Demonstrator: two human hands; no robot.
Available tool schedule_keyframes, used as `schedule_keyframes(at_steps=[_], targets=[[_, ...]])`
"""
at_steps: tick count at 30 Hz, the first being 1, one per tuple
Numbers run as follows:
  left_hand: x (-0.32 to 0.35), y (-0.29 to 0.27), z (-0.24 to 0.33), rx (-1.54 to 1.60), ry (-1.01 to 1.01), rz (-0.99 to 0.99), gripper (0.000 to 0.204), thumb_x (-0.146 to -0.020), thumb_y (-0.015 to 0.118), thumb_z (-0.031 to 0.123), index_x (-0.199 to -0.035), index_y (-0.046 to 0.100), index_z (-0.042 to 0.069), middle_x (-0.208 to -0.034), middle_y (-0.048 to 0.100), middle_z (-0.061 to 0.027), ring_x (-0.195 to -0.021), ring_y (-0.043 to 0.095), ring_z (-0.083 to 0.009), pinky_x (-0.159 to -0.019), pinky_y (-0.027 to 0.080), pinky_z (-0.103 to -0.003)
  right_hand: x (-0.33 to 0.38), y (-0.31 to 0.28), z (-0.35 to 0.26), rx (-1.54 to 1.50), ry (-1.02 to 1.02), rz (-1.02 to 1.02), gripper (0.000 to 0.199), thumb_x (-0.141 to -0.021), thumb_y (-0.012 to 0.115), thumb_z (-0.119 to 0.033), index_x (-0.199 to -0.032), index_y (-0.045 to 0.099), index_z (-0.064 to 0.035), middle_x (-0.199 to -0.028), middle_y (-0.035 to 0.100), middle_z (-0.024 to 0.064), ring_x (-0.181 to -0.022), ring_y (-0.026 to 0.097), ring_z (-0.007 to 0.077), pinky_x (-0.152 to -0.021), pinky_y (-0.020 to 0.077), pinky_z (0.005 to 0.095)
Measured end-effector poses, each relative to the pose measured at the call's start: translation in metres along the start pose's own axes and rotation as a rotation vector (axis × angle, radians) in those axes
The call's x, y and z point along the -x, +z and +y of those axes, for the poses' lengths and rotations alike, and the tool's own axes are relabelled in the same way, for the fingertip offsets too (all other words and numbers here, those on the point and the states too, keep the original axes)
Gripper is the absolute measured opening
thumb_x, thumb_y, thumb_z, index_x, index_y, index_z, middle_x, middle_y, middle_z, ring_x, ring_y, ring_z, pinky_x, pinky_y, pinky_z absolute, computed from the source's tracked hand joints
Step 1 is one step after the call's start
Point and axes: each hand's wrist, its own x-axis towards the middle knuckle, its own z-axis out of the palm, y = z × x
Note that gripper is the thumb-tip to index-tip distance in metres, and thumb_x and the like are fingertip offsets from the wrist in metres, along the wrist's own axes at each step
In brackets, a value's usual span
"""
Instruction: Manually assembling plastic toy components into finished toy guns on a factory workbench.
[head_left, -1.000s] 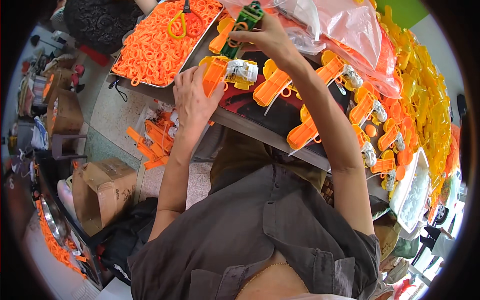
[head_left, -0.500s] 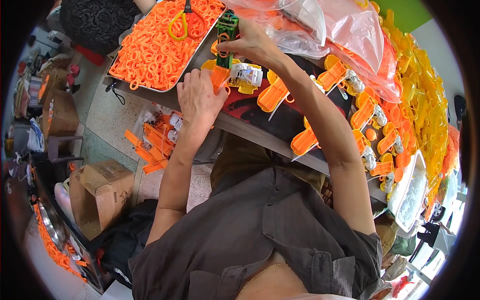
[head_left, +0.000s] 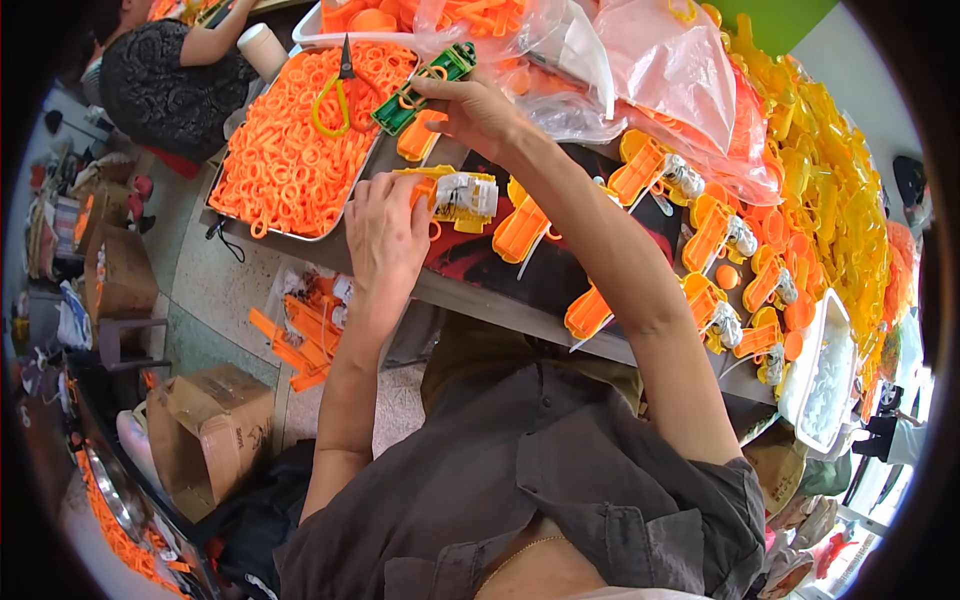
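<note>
My right hand [head_left: 478, 118] grips a narrow green boxy tool [head_left: 455, 64] with tan bands round it. The tool is tilted over the scissors' side of the table, apart from the plastic parts. My left hand [head_left: 385, 225] has its fingers curled over the orange end of a yellow-and-orange plastic assembly [head_left: 465, 197] with a white mechanism, which lies on the table. Its fingertips are partly hidden. Just beyond it lies another orange-and-yellow piece [head_left: 418, 138]. Similar assemblies [head_left: 522, 228] with white mechanisms are spread to the right, beneath and past my right forearm.
A metal tray [head_left: 330, 238] heaped with orange rings [head_left: 290, 150] stands at the left, scissors [head_left: 346, 92] on top. Clear plastic bags [head_left: 680, 80] and piled yellow parts [head_left: 820, 150] fill the far right. A white tub [head_left: 822, 375] sits at the right edge. Another person [head_left: 165, 75] sits far left.
My right hand has lifted the green tool off the assembly and tilted it leftward. My left hand stays on the assembly. The view has shifted, bringing more of the other person into sight.
</note>
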Motion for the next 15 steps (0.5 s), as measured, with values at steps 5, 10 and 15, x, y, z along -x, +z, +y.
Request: schedule_keyframes(at_steps=[5,10,15], targets=[[-0.044,0.026,-0.001,0.117,0.125,0.019,0.028,-0.084,0.066,0.009,-0.111,0.06,0.003,-0.102,0.059,-0.0124,-0.094,0.057,-0.0309,-0.083,0.047,-0.04,-0.022,-0.059,-0.028,0.398,-0.468,0.124,0.018,-0.085,0.07,-0.014,-0.099,0.063,-0.0034,-0.094,0.069,0.0068,-0.087,0.065,0.0148,-0.082,0.0474,0.0299],[-0.091,0.056,0.006,0.004,-0.031,-0.018,0.03,-0.085,0.068,0.019,-0.103,0.057,-0.002,-0.104,0.057,-0.0183,-0.1,0.061,-0.0339,-0.078,0.053,-0.043,-0.024,-0.069,-0.056,0.485,-0.5,0.142,0.022,-0.084,0.071,-0.013,-0.102,0.064,-0.0023,-0.096,0.069,0.0065,-0.086,0.065,0.0151,-0.083,0.048,0.0299],[-0.114,0.073,-0.022,0.013,-0.084,-0.208,0.041,-0.077,0.076,0.03,-0.098,0.058,-0.001,-0.094,0.063,-0.019,-0.094,0.063,-0.0362,-0.074,0.053,-0.047,-0.032,-0.069,-0.044,0.694,-0.437,0.188,0.022,-0.082,0.074,-0.014,-0.097,0.065,-0.001,-0.09,0.068,0.0029,-0.082,0.062,0.0102,-0.076,0.0484,0.0277]])
